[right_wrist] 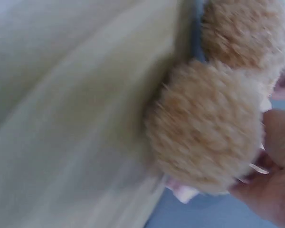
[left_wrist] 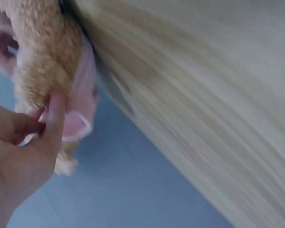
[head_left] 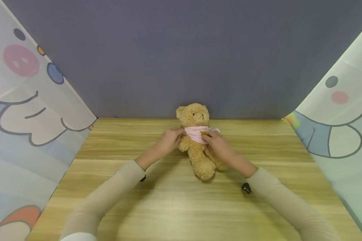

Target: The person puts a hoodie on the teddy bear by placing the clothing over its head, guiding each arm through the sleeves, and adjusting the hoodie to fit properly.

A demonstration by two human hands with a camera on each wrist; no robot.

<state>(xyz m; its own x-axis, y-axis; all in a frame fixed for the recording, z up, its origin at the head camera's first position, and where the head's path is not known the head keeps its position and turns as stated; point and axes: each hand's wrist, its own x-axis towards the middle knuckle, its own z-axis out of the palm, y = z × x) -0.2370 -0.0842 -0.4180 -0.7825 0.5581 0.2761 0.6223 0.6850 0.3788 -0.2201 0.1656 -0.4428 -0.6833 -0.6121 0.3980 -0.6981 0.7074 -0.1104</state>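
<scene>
A tan plush teddy bear [head_left: 194, 116] in a pink shirt [head_left: 195, 134] is on the wooden table near the back wall, its legs toward me. My left hand [head_left: 170, 140] is at the shirt's left side, next to the bear's arm. Thumb and forefinger pinch the pink cloth by that arm in the left wrist view, near an open sleeve [left_wrist: 77, 125]. On the other side, my right hand [head_left: 218, 144] grips the shirt beside a yellow patch [head_left: 203, 132]. A furry foot [right_wrist: 206, 128] partly hides the right fingers in the right wrist view.
The wooden table [head_left: 175, 207] ends at a dark grey back wall [head_left: 181, 60]. Cartoon-printed panels [head_left: 48, 110] [head_left: 344, 110] flank both sides. Small black objects [head_left: 246, 188] show beside the sleeve cuffs.
</scene>
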